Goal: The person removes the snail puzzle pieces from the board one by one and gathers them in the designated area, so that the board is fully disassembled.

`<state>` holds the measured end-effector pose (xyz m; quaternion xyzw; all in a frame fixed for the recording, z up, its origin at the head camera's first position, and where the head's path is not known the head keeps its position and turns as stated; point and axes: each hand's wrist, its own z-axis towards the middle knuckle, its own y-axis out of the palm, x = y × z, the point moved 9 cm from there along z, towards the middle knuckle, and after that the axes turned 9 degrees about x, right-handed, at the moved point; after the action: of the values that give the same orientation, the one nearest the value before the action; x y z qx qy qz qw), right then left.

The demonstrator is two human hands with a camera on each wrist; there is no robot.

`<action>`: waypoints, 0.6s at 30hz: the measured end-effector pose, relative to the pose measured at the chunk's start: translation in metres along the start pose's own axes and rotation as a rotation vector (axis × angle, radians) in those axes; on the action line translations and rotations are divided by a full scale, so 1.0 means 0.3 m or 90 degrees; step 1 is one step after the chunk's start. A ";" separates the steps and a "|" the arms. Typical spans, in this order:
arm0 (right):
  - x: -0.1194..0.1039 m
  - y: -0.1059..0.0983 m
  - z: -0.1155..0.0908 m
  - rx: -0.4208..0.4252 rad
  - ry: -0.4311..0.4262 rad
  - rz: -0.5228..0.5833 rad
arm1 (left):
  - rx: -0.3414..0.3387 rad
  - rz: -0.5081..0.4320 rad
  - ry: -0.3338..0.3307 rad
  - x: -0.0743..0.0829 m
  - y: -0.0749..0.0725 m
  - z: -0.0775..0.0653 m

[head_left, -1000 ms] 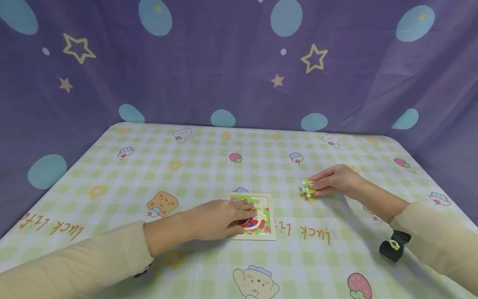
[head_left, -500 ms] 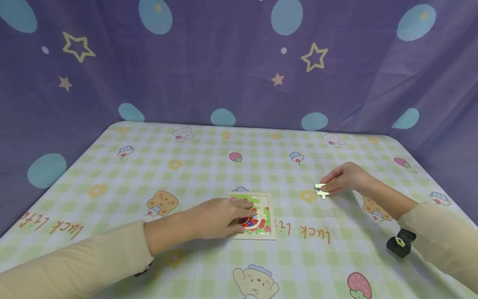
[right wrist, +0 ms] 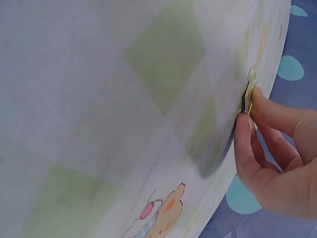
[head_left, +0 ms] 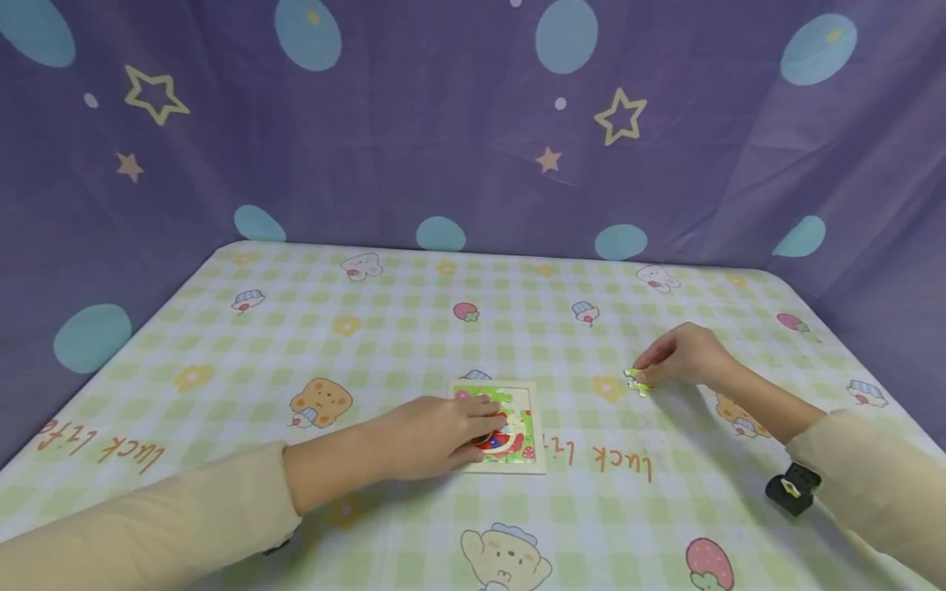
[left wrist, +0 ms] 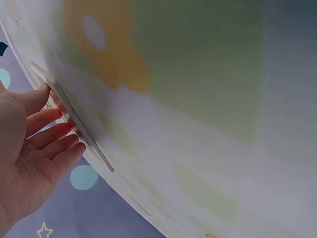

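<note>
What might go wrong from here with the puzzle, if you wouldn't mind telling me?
The right hand pinches the small puzzle piece at its edge with the fingertips, so it could slip and drop onto the tablecloth.

The left hand rests on the puzzle board; a sideways push might slide the board or disturb the pieces in it.

That hand also covers part of the picture, so a misplaced piece beneath could perhaps go unnoticed.

Head view: from above, facing forward-down; wrist views: close, tilted — head, left wrist share puzzle board [head_left: 520, 401].
</note>
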<state>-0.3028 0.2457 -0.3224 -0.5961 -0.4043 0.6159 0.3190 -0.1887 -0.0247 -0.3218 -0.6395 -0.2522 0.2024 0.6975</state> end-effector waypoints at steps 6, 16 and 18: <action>-0.019 -0.004 -0.008 0.016 -0.024 -0.009 | -0.007 -0.018 -0.018 -0.008 0.003 -0.014; -0.028 -0.005 -0.011 0.026 -0.040 -0.031 | 0.012 -0.036 -0.020 -0.010 -0.009 -0.043; -0.028 -0.008 -0.012 0.031 -0.041 -0.036 | 0.019 -0.033 -0.019 -0.013 -0.013 -0.048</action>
<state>-0.2987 0.2399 -0.3161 -0.5565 -0.4159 0.6351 0.3376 -0.1832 -0.0388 -0.3192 -0.6189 -0.2761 0.1975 0.7084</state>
